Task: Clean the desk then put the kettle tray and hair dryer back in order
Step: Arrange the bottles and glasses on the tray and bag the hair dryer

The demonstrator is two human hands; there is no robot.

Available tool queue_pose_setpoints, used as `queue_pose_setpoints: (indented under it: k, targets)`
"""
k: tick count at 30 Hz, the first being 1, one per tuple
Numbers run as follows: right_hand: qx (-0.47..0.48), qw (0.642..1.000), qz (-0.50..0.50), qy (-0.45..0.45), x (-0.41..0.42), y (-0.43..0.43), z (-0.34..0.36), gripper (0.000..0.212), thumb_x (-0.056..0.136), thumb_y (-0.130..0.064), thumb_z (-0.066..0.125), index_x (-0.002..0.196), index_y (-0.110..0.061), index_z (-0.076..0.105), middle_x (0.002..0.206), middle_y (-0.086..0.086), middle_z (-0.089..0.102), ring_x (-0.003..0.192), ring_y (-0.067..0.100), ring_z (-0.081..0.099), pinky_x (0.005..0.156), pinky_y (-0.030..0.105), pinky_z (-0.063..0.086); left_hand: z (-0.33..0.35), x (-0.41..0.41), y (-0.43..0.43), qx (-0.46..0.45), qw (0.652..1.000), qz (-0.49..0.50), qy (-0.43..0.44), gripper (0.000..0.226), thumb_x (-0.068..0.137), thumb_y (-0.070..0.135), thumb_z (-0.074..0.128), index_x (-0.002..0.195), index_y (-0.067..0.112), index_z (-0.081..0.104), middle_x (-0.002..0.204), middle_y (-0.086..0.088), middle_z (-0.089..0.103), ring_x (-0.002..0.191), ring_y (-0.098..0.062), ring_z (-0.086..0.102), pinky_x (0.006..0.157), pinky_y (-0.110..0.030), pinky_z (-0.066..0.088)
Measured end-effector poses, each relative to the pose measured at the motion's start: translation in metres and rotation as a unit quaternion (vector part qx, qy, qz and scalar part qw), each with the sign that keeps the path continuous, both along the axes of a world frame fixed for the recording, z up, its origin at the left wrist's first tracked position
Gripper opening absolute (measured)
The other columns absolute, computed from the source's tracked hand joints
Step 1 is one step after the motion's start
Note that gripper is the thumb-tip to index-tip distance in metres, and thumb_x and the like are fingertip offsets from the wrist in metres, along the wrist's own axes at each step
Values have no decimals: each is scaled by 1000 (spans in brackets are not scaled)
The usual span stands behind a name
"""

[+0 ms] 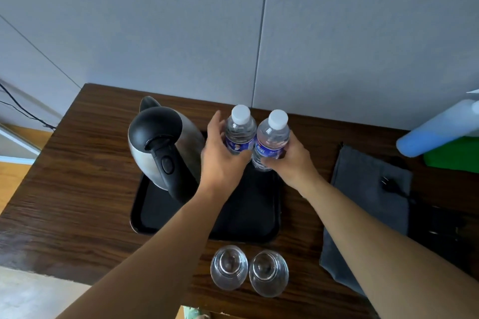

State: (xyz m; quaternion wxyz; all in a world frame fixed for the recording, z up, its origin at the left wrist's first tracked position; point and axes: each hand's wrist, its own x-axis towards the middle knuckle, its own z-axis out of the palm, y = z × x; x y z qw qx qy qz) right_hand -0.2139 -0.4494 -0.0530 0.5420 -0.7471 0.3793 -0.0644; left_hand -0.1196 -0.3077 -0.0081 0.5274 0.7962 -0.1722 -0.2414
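A black tray (248, 225) lies on the dark wooden desk (77, 189). A steel kettle (166, 145) with a black lid and handle stands on the tray's left half. Two clear water bottles with white caps stand upright side by side at the tray's back right. My left hand (220, 155) grips the left bottle (238, 129). My right hand (290, 160) grips the right bottle (272, 137). A grey pouch (368, 202) lies to the right of the tray, with a black plug and cord (391, 186) on it; the hair dryer itself cannot be made out.
Two upturned clear glasses (229, 267) (268, 273) stand at the desk's front edge, just in front of the tray. A blue spray bottle (440, 132) and a green cloth (456, 158) sit at the right edge. A grey wall runs behind the desk.
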Motion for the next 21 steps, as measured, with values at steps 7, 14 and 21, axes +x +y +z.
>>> queue_pose_setpoints:
  k: [7,14,21]
  targets:
    - [-150,986,-71,18,-5,12,-34,76,68,-26,92,133,-22,53,134,2,54,125,21,54,98,32,47,-61,-10,-2,67,997,30,29,84,78,1,77,145,35,39,128,20,53,115,4,44,101,-21,38]
    - [-202,972,-115,-8,3,31,-51,69,63,-44,90,122,-24,59,122,-6,54,122,15,51,91,36,53,-67,8,-23,47,998,19,-30,47,73,28,83,90,53,47,90,22,63,90,2,60,79,-15,44]
    - [-135,990,-7,-33,7,8,-38,78,73,-23,89,139,-28,48,102,-38,51,92,-30,49,79,-5,38,-87,19,-19,37,994,6,-101,16,90,10,71,96,14,56,77,15,57,67,9,54,67,-13,46]
